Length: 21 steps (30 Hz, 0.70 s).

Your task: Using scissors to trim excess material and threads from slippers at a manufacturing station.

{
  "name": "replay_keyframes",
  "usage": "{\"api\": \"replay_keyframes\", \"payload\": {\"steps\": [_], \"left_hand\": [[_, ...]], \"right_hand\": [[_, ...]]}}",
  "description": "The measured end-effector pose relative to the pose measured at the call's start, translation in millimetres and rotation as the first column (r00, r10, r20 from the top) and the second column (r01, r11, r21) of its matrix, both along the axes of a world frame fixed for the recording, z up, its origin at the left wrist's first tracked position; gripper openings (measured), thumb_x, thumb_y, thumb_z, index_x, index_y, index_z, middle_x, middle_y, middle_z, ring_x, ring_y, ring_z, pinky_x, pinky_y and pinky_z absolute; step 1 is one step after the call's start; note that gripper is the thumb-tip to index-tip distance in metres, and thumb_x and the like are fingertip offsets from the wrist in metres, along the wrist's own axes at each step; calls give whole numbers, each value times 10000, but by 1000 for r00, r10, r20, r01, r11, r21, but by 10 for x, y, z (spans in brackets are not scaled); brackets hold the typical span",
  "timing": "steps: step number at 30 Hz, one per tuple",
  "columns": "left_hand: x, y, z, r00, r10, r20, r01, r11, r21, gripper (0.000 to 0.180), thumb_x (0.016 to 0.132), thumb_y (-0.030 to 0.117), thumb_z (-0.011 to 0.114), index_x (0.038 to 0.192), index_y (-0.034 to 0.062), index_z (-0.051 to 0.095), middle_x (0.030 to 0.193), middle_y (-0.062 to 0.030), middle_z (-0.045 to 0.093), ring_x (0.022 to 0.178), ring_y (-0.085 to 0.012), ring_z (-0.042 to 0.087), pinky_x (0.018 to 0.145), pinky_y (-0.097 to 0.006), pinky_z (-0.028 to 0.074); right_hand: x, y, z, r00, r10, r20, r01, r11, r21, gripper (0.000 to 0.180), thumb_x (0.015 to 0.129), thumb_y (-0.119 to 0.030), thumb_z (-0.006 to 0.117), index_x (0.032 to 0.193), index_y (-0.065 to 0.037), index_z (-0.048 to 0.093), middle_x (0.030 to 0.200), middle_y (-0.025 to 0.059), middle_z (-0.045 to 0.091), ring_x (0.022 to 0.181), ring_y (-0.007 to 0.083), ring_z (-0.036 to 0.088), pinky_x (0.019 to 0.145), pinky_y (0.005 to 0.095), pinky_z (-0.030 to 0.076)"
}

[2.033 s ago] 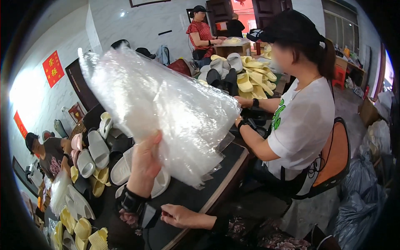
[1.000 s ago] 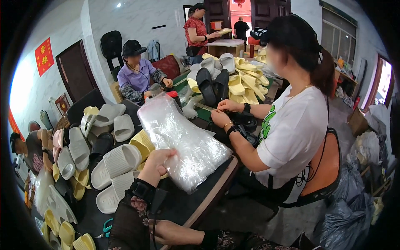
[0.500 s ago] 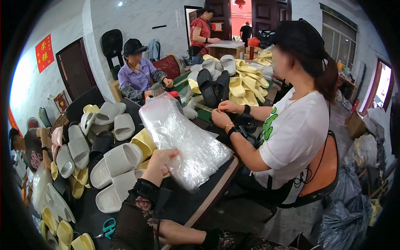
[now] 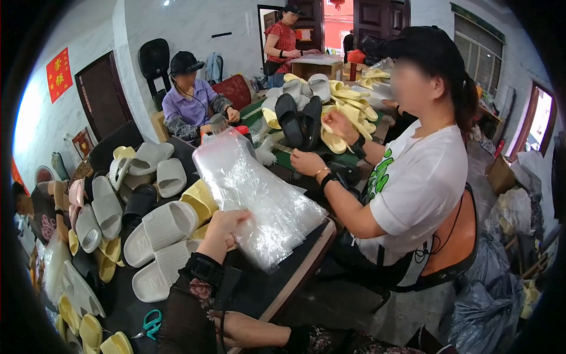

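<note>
My left hand (image 4: 223,229) is closed on the near left edge of a stack of clear plastic bags (image 4: 259,200), spread over the dark tabletop. Low in the view, my right hand (image 4: 244,329) lies against my left sleeve, beside a dark strap. Its fingertips are hidden behind the sleeve, so its grip does not show. Just left of the bags sits a pair of light grey slides (image 4: 171,227), with a yellow slide (image 4: 200,199) behind them. Teal-handled scissors (image 4: 152,324) rest left of my left forearm.
Grey, yellow, pink and black slides (image 4: 109,206) crowd the table's left side. A co-worker in a white shirt (image 4: 418,183) sits close on the right. Another in purple (image 4: 191,106) sits across, near a heap of slides (image 4: 354,112). Plastic sacks (image 4: 486,312) stand on the right floor.
The co-worker in white has parted their hands, one reaching toward the yellow slides, and turned their head. The view has shifted slightly. My hands stay about where they were.
</note>
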<state>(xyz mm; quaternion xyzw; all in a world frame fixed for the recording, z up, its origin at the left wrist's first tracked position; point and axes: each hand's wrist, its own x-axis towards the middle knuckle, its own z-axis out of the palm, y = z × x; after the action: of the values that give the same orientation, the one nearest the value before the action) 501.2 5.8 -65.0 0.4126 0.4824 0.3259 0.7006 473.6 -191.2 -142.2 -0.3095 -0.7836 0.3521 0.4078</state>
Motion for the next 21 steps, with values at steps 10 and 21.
{"api": "replay_keyframes", "payload": {"steps": [10, 21], "left_hand": [[-17, 31, 11, 999, -24, 27, 23, 999, 44, 161, 756, -13, 643, 865, -125, 605, 806, -159, 620, 665, -248, 626, 561, -361, 520], [134, 43, -33, 993, -76, -94, 78, 997, 18, 138, 805, 60, 626, 907, -31, 607, 805, -90, 619, 641, -199, 607, 564, -328, 511]], "right_hand": [[34, 23, 82, 999, 17, 31, -17, 1000, 1, 372, 782, -79, 567, 1098, 83, 457, 984, 255, 528, 894, 422, 526, 787, 449, 439], [64, 28, -70, 1000, -24, 2, 24, 995, 101, 495, 757, -73, 587, 1189, 92, 411, 895, 256, 542, 852, 425, 546, 744, 456, 452]]}}
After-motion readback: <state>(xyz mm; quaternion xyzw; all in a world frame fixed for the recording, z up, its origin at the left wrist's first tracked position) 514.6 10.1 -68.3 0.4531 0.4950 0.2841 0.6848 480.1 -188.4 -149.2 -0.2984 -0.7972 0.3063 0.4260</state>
